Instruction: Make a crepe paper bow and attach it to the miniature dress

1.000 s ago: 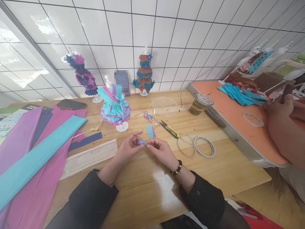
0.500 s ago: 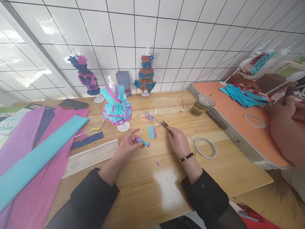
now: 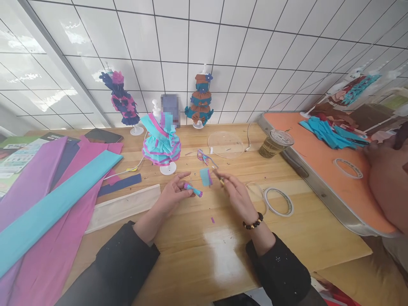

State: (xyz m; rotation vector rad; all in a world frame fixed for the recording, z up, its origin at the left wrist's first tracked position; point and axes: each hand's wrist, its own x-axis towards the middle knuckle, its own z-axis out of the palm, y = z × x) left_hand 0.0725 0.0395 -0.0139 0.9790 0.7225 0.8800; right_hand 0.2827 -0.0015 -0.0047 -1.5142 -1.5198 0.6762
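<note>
Between the thumb and fingers of my left hand (image 3: 174,193) is a small pinched bow (image 3: 194,190) of turquoise and purple material. My right hand (image 3: 237,193) grips a pair of small dark scissors (image 3: 219,177), blurred, with the tips pointing away from me. A turquoise and purple scrap (image 3: 205,177) lies on the table between the hands. Behind my left hand stands a miniature dress form (image 3: 162,142) in a ruffled turquoise dress with purple edging. A tangle of thin colored strips (image 3: 202,157) rests just beyond the scrap.
Long sheets of turquoise (image 3: 60,204) and pink material (image 3: 47,255) cover the left side. A tape roll (image 3: 279,202) lies right of my right hand, a lidded cup (image 3: 274,143) behind it. Two dressed forms stand by the wall. Another person's arm (image 3: 389,182) is over the orange table (image 3: 321,170).
My right hand has turned, swinging the scissors to point more to the left and nearer the scrap. My left hand keeps its pinch on the bow. The whole view has shifted slightly.
</note>
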